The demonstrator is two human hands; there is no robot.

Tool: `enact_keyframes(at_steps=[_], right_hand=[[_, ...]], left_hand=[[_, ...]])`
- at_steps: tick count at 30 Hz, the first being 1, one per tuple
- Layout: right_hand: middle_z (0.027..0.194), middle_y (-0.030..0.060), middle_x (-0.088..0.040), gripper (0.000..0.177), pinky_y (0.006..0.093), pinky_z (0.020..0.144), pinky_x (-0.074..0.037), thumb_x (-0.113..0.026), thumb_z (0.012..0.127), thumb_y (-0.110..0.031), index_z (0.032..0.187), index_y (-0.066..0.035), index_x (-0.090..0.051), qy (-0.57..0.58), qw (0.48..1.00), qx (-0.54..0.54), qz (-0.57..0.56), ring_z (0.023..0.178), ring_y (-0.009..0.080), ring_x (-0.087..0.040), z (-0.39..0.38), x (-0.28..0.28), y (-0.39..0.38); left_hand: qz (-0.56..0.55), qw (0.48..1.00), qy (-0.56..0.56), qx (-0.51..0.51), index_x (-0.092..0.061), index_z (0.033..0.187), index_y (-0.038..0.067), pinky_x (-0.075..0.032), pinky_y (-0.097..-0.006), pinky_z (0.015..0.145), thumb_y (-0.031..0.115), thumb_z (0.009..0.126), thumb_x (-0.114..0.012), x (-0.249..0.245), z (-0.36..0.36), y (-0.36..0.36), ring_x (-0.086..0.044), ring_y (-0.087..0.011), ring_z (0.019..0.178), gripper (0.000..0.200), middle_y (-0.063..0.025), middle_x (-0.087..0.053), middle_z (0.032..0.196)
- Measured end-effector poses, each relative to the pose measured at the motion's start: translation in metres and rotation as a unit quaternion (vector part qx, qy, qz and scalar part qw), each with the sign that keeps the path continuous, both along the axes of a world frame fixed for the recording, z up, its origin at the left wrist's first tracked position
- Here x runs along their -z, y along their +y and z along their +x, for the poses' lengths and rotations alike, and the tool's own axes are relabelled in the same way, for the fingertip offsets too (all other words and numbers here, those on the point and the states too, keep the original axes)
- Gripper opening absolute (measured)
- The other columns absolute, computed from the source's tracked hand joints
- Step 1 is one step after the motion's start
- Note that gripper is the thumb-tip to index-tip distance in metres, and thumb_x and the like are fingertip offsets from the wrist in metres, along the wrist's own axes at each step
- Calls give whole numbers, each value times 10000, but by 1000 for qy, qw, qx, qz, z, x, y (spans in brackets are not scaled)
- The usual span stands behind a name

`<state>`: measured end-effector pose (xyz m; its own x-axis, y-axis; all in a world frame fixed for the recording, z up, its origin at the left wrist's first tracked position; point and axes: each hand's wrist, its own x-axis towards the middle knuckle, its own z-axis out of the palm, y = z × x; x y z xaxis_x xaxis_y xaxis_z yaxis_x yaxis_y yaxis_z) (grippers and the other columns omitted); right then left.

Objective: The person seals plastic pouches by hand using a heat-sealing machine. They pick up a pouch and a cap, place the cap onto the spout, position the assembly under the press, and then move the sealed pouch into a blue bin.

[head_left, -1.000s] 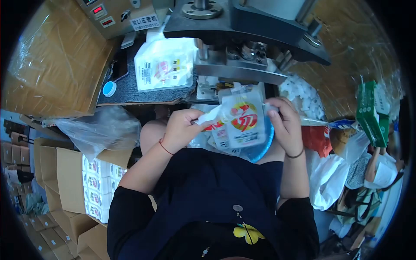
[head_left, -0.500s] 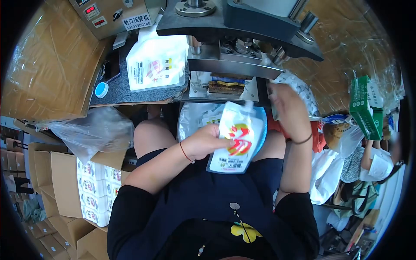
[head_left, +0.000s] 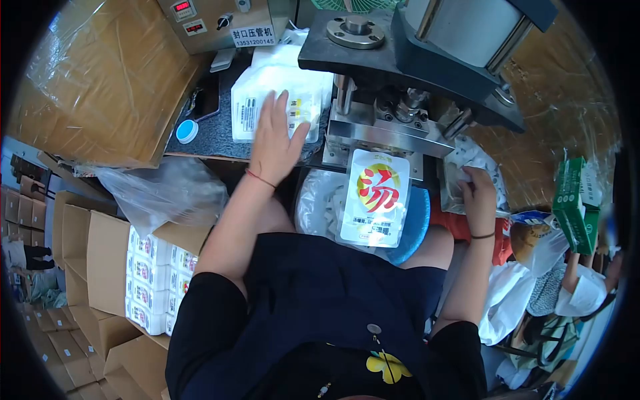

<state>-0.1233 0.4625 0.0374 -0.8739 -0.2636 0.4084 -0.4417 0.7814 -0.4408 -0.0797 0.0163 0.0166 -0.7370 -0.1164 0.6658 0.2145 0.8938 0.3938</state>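
1. So I'm standing here looking at one person at a bench press, two bare hands, one thin band on each wrist.
2. Left hand (head_left: 277, 137): open, fingers spread, palm down over one stack of flat white pouches (head_left: 247, 110). Couldn't tell you how many are in the stack, or whether the fingertips are pressing on it.
3. Right hand (head_left: 479, 193): fingers bent, down at one clear tray of small white plastic fittings (head_left: 457, 160). Can't see if it's pinching one, and there are too many bits to count.
4. One printed pouch (head_left: 375, 198) with a big red character on a yellow circle is at the front of the sealing press (head_left: 393, 130), top edge near the lower plate, hanging in front of one blue-rimmed basin (head_left: 418, 230). Neither hand is on it. Can't tell what's holding it up.
5. On the dark bench top (head_left: 223, 133), left of the stack: one phone (head_left: 205, 97) and one blue-and-white cap (head_left: 187, 131), well, just beside each other.
6. Up top there's one control box (head_left: 220, 23) with two red displays lit.
7. Down left, one open carton (head_left: 110, 263) with two columns of white packs (head_left: 147, 277) showing, four packs in the nearer-left one.
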Motion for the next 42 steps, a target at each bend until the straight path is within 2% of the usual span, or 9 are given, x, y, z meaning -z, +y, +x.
enact_keyframes(at_steps=[2, 6, 10, 14, 17, 25, 28, 38, 42], right_hand=[[964, 174, -657, 211, 383, 721, -519, -709, 874, -56, 1063, 14, -644, 49, 999, 11, -11, 778, 315, -647, 11, -12, -5], [848, 139, -654, 124, 352, 722, -499, -646, 964, -123, 1001, -6, -626, 35, 991, 46, -123, 760, 272, -631, 33, -21, -16], [928, 152, -656, 154, 360, 739, -514, -641, 968, -136, 1044, -3, -626, -19, 988, -116, -104, 811, 266, -638, 53, -23, -71], [942, 143, -661, 186, 351, 753, -517, -697, 914, -108, 1058, -1, -647, -112, 950, -217, -193, 820, 259, -645, 66, -44, -107], [943, 134, -659, 207, 348, 737, -512, -727, 885, -96, 1056, -3, -656, -54, 935, -243, -251, 799, 253, -638, 56, -51, -117], [963, 157, -643, 179, 401, 825, -496, -568, 981, -126, 1086, -5, -647, -202, 937, -275, -75, 907, 342, -625, 56, -60, -84], [1053, 194, -644, 230, 428, 846, -518, -578, 965, -119, 1165, -29, -647, -33, 986, -163, -30, 976, 382, -640, 41, -51, -66], [1143, 199, -543, 177, 467, 837, -523, -674, 853, -78, 1025, -37, -670, -44, 990, 3, 133, 995, 414, -622, -20, 5, -9], [1296, 208, -546, 208, 434, 927, -509, -644, 852, -6, 1057, -17, -679, 10, 997, -3, 72, 1111, 421, -600, -14, 8, -3]], left_hand=[[-201, 970, -136, -15, -416, 1467, -40, -377, -502, 1124, 247, 932, -650, 7, 19, -14, -392, -468, 1394, 651, -329, -377, 1517], [-178, 972, -118, 99, -638, 1284, 38, -475, -460, 1027, 213, 1011, -590, 20, 55, -14, -620, -375, 1206, 328, -247, -638, 1284], [510, 808, -225, 193, -724, 1101, 8, -550, -256, 748, 140, 1032, -608, 12, 68, 10, -690, -100, 843, 189, -87, -754, 946], [359, 858, -295, 220, -752, 918, -22, -459, -225, 604, 200, 894, -806, 8, 77, 52, -547, -43, 653, 230, 11, -671, 754], [317, 847, -351, 243, -754, 933, -19, -478, -242, 609, 237, 925, -778, -4, 82, 85, -569, -34, 682, 257, 7, -699, 767], [573, 529, -492, 387, -655, 1240, -43, -542, -300, 931, 180, 1005, -673, 13, 95, 130, -673, -127, 1031, 324, -89, -723, 1143], [603, 476, -493, 408, -654, 1248, -24, -552, -329, 945, 78, 960, -699, 21, 93, 136, -692, -153, 1045, 309, -101, -722, 1180], [656, 512, -444, 331, -619, 1272, -25, -598, -335, 834, 61, 932, -694, 14, 29, 99, -717, -206, 1011, 359, -156, -691, 1239], [391, 903, -152, 96, -501, 1390, -10, -513, -447, 975, 174, 949, -680, 1, 12, 59, -629, -329, 1180, 510, -264, -548, 1393]])
